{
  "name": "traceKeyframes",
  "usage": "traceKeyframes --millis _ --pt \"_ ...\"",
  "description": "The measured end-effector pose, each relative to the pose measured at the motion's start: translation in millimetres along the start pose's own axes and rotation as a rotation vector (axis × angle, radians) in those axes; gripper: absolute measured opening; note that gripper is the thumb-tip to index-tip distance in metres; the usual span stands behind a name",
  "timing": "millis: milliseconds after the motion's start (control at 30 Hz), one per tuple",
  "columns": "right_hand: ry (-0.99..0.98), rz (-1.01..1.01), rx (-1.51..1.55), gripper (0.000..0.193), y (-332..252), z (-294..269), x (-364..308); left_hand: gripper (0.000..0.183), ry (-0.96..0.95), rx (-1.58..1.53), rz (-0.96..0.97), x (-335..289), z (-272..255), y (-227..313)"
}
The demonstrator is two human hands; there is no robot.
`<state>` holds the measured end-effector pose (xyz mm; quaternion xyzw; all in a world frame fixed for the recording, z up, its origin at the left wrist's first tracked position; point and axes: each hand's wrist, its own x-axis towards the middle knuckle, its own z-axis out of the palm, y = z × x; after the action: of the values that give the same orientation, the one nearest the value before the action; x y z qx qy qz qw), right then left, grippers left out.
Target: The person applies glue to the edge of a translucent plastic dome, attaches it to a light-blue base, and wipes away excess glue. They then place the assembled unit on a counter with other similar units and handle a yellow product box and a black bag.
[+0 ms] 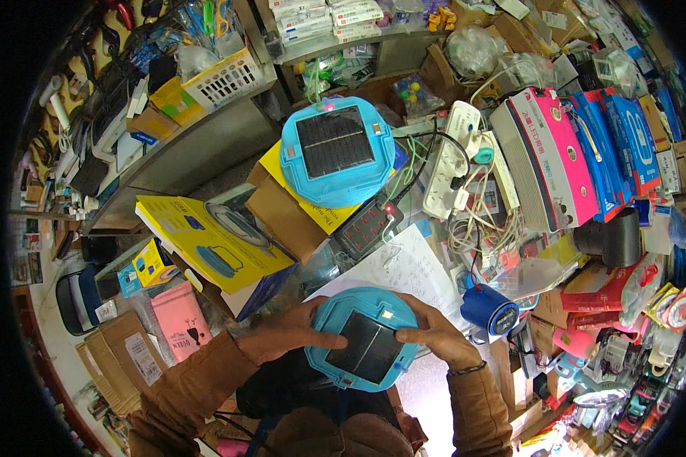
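A light-blue solar lamp (366,346), roughly octagonal with a dark solar panel on its upper face, is held close to my body. My left hand (291,333) grips its left side, thumb on the panel's edge. On the other side my right hand (439,333) holds the rim, thumb also reaching the panel. A second blue solar lamp (358,184) of the same kind rests on a yellow and brown carton (282,217), a small red light glowing and a cable at its top. Left of it stands an open yellow box (213,247) picturing a blue lamp.
A white sheet (404,263) lies under a black multi-port charger (367,231). White power strips (451,160) with tangled cables sit to the right, near a blue cylindrical speaker (489,311). A pink and white box (545,160) stands beyond. A pink bag (181,321) lies left.
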<state>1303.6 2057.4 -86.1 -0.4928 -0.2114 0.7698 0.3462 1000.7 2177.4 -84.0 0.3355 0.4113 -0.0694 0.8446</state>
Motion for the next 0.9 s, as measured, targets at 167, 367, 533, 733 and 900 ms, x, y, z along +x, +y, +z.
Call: traceKeyframes --millis 167,367,533,733,900 --pt "-0.206 -0.033 -0.066 0.088 -8 -12 18 0.109 0.03 0.065 -0.028 -6 -1 -5" --pt "0.791 -0.069 -0.639 0.047 -2 -20 75 0.093 0.161 -0.187 0.143 -32 10 -8" --pt "0.882 -0.281 -0.933 0.044 17 -4 109 0.085 0.23 -0.239 0.144 -41 9 -10" --pt "0.724 -0.257 -0.542 0.022 14 -15 95 0.081 0.252 -0.272 0.181 -37 12 -11" --pt "0.55 -0.207 -0.081 0.015 -8 -21 53 0.082 0.279 -0.273 0.222 -33 18 -5"
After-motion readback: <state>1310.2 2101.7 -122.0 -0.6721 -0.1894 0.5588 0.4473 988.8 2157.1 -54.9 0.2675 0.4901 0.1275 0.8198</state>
